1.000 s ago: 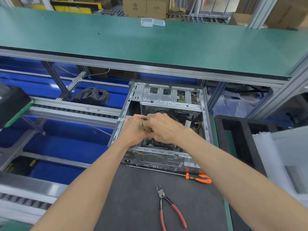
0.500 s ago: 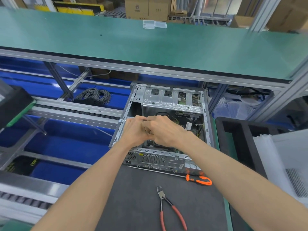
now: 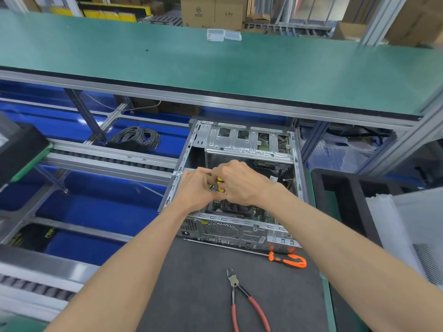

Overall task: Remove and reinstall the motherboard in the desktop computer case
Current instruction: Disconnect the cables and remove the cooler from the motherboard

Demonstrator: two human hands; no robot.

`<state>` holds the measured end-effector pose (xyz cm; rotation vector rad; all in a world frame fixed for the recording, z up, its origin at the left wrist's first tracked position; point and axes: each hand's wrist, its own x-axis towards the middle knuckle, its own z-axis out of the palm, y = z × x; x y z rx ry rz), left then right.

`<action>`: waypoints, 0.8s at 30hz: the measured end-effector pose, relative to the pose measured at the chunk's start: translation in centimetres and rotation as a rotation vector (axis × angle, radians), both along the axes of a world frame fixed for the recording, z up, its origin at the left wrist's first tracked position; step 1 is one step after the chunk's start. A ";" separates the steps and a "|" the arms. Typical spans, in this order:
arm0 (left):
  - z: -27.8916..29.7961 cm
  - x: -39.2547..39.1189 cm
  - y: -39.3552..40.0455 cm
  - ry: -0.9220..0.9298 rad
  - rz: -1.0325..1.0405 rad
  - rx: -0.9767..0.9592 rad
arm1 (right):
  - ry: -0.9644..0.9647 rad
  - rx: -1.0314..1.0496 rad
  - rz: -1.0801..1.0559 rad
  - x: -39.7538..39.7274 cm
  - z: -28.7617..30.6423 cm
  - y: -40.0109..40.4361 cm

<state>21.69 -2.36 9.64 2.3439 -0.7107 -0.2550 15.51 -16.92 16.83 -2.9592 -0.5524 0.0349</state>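
The open desktop case [image 3: 249, 144] lies on its side on a dark mat [image 3: 191, 283], rear panel towards me. Inside, the green motherboard [image 3: 262, 215] with a black cooler shows below my hands. My left hand [image 3: 194, 190] and my right hand [image 3: 242, 185] meet over the case's opening, fingers curled round a small yellow and black object [image 3: 219, 185], apparently a tool handle. Most of that object is hidden between the fingers.
A long screwdriver with an orange handle [image 3: 287, 259] lies in front of the case. Red-handled cutters [image 3: 244, 300] lie nearer me on the mat. A black foam tray [image 3: 347, 195] stands at the right. A green shelf [image 3: 215, 68] overhangs the case; blue bins and a wire coil [image 3: 136, 137] lie left.
Both hands have stayed together over the case. A bit of yellow and black now shows between the fingers. The view has shifted slightly.
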 end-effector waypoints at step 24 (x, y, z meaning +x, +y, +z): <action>0.9 -0.6 -0.6 -0.051 0.019 0.013 | -0.041 -0.056 -0.079 -0.6 -0.6 0.1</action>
